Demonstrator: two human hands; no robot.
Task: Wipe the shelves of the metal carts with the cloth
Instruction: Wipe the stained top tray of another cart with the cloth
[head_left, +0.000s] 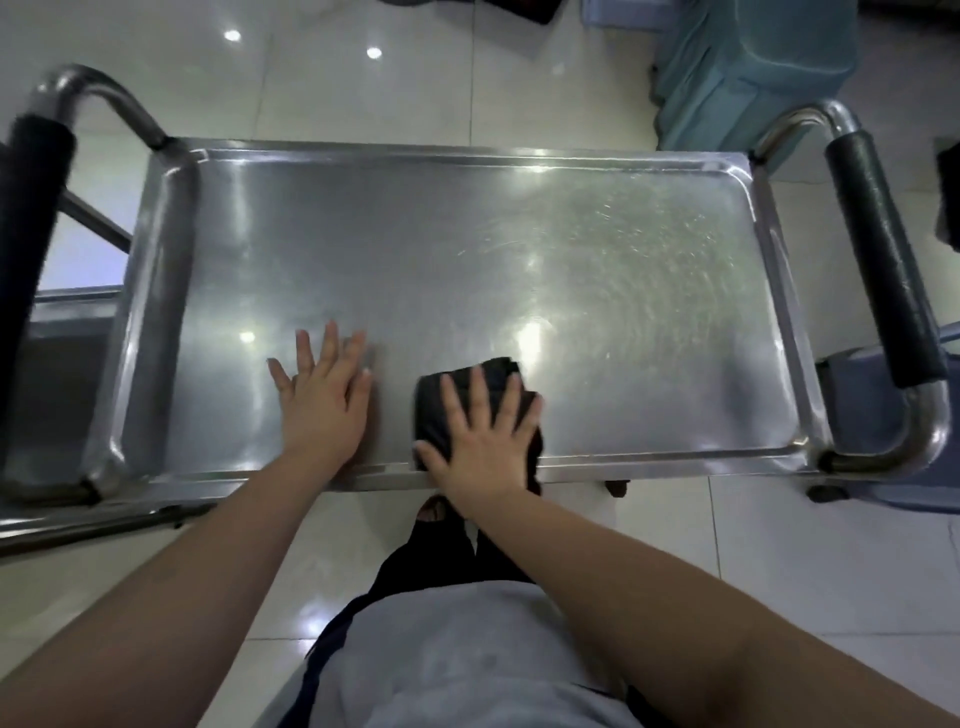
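A steel cart's top shelf (447, 244) fills the middle of the view, shiny and rimmed. A folded black cloth (488, 376) lies on the shelf near its front edge. My right hand (483, 431) presses flat on the cloth with fingers spread and straight. To its left, my left hand (324, 400) rests flat on the bare metal, fingers spread, holding nothing. Wet swirl marks show on the right half of the shelf.
Black padded handles stand at the cart's left end (31, 208) and right end (883, 260). A teal cloth-covered object (748, 67) sits on the tiled floor beyond the far right corner. Another metal shelf (67, 322) shows at the left.
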